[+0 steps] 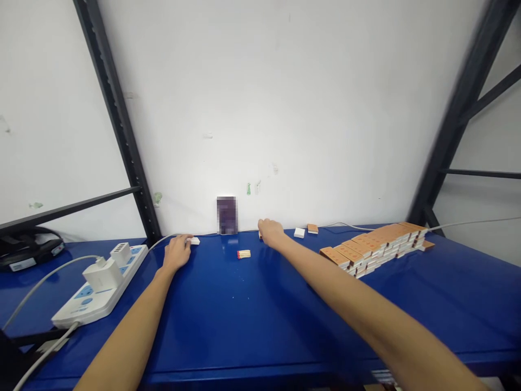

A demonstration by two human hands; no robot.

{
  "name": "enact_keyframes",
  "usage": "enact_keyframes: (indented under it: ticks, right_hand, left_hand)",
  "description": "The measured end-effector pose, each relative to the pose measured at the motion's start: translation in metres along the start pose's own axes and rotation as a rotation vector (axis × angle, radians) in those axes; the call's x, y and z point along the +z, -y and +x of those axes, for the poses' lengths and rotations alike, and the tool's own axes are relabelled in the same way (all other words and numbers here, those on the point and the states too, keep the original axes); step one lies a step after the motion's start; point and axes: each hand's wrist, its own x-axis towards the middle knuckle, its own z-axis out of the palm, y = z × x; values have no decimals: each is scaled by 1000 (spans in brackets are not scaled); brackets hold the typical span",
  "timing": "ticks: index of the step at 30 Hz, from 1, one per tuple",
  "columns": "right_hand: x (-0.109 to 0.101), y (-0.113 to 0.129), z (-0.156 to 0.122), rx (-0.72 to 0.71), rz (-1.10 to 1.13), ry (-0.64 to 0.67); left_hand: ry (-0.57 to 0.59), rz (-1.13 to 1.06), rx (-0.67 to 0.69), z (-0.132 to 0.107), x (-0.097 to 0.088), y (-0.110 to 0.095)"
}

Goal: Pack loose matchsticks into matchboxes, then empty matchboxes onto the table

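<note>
In the head view, the left hand (178, 251) rests low over the blue counter (244, 331), its fingers loosely bent and reaching the near end of a small white box (195, 241) just to its right. Whether the fingers pinch that box or only touch it, I cannot tell. The right hand (271, 232) is curled narrow, knuckles up, near the back edge of the counter; a sliver of an orange-and-white matchbox (260, 235) shows at its fingertips, mostly hidden, so how firmly it is gripped I cannot tell.

Between the two hands, a little nearer the right hand, lies a small bundle of red-tipped matchsticks (244, 253). Beyond them, also between the hands, a pixelated dark rectangular item (227, 215) stands upright against the wall (301, 108).

Just to the right of the right hand are a white-topped box (299, 233) and an orange-topped matchbox (312, 228), close together. Farther right of that hand, a long stack of orange-topped matchboxes (376, 244) runs at a slant. Left of the left hand sits a white power strip (108, 301) with a charger (103, 276) plugged in.
</note>
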Motion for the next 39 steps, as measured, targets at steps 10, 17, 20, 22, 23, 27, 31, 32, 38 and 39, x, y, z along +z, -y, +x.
enact_keyframes:
  ticks: [10, 17, 20, 22, 23, 27, 31, 32, 38, 39]
  right_hand:
    - [-73, -82, -108, -311, 9, 315]
    - [-57, -135, -131, -282, 49, 368]
    - [-44, -143, -122, -313, 76, 343]
    - [-39, -146, -117, -306, 100, 314]
    - [-39, -146, -116, -291, 107, 298]
    - [-52, -143, -113, -215, 174, 260]
    - [-66, -122, -114, -261, 319, 203]
    - [-66, -112, -114, -317, 338, 154]
    - [-25, -28, -102, -437, 733, -167]
    - [-16, -16, -96, -391, 852, -163]
  left_hand:
    - [10, 124, -269, -6, -11, -1]
    - [-67, 96, -288, -11, -10, -8]
    - [-129, 54, -239, -12, -13, -18]
    - [-174, 17, -176, -13, -15, -27]
    - [-195, -6, -130, -14, -15, -33]
    - [-250, -101, 113, -18, -15, -62]
    - [-225, -216, 386, -30, -17, -94]
    - [-186, -254, 462, -34, -19, -102]
    - [33, -487, 608, -53, -29, -134]
    - [57, -558, 565, -54, -29, -136]
